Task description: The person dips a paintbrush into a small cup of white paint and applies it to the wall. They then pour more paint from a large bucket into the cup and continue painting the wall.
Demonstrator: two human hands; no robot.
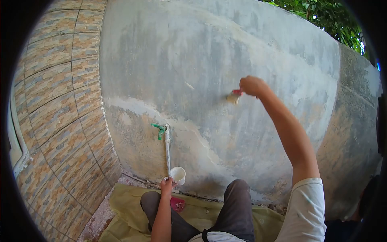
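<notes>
My right hand (254, 86) is closed around the red handle of a paintbrush (234, 97), raised in front of the grey wall (181, 60). The pale bristles point down and left at the wall surface; whether they touch it is hard to tell. Low down, my left hand (166, 186) grips a small white cup (177, 175) at its left side, beside the lower end of a white pipe (167, 151). The cup's mouth faces up; its contents cannot be made out.
A green tap (160, 130) tops the pipe. Stone-patterned tiles (60, 105) cover the wall at left. An olive sheet (125, 205) lies under my legs, with a pink container (177, 204) between them. A dark shape, partly a person, shows at far right.
</notes>
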